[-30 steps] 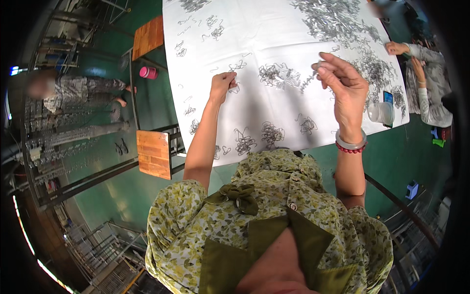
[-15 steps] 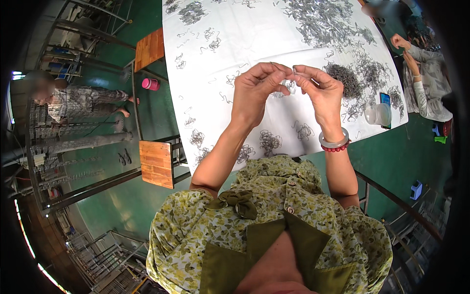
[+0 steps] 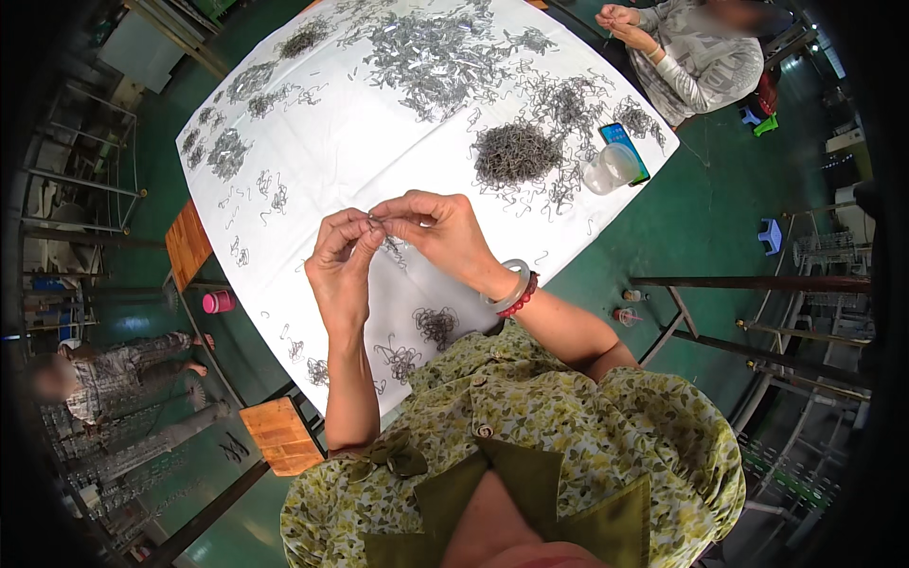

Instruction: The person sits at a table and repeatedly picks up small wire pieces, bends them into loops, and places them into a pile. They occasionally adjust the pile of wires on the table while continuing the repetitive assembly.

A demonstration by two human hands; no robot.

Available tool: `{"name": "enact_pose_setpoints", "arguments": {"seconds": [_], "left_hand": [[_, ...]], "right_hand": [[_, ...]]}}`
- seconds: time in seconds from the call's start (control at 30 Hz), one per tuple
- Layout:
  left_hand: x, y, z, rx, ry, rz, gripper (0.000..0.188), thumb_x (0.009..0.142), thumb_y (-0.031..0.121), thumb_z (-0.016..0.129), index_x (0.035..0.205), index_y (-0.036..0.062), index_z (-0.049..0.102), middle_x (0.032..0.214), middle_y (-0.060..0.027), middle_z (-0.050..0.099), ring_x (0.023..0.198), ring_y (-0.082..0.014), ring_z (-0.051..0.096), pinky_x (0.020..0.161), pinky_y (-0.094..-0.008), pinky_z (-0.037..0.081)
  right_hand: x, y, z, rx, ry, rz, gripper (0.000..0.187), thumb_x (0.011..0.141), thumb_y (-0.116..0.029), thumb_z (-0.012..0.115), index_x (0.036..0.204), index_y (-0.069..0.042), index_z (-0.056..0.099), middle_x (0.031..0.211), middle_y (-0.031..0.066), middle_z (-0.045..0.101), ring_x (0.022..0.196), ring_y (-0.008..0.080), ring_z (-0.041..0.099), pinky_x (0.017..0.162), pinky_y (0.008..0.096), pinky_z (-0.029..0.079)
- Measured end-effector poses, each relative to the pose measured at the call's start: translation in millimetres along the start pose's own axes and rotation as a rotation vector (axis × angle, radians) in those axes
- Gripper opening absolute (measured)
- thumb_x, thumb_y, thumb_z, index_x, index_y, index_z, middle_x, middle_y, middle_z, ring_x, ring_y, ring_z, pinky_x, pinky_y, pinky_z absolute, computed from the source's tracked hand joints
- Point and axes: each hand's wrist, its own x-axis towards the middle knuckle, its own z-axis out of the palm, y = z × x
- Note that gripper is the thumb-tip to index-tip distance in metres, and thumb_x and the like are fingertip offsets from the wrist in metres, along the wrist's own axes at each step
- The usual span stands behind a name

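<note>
My left hand [image 3: 343,270] and my right hand [image 3: 443,237] meet above the white-covered table [image 3: 417,180], thumbs and fingers pinched together at the tips. A small greyish glint shows between the fingertips, too little to name. The right wrist wears a pale bangle and red beads. Just beneath the fingers lies a small cluster of thin wire hooks [image 3: 394,250], partly covered by the right hand. Closer to my body are two more small piles, one of dark wire hooks [image 3: 436,327] and one of looser hooks [image 3: 401,360].
A dense mound of wire hooks [image 3: 516,154] stands to the right, near a translucent plastic tub [image 3: 611,170] and a phone [image 3: 620,142]. Small flat metal pieces [image 3: 436,62] are heaped farther back. A person [image 3: 696,57] sits at the far right; wooden stools [image 3: 282,435] stand at the left.
The view has turned, showing more of the table's far side. My hands have drawn together, and the right fingertips now touch the left ones.
</note>
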Motion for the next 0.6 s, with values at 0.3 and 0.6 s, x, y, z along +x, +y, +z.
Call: {"name": "enact_pose_setpoints", "arguments": {"seconds": [0.3,0.6], "left_hand": [[-1,-7,0,-0.064,0.046,0.034,0.006,0.08,-0.005,0.066,0.086,-0.0037,0.064,0.096,-0.0092,0.061,0.088,-0.0148,0.057,0.08,-0.0272,0.048],[-2,1,-3,-0.168,0.184,0.136,0.008,0.084,-0.005,0.061,0.093,-0.0045,0.059,0.092,-0.0146,0.067,0.087,-0.0173,0.064,0.081,-0.027,0.05]], "right_hand": [[0,5,-2,0.012,-0.068,0.063,0.02,0.082,0.003,0.062,0.101,0.001,0.068,0.092,0.0102,0.07,0.083,0.0119,0.065,0.072,0.0244,0.053],[22,31,-21,-0.112,0.121,-0.175,0.024,0.083,-0.002,0.065,0.107,-0.003,0.067,0.089,0.0056,0.071,0.072,0.0057,0.06,0.062,0.0187,0.049]]}}
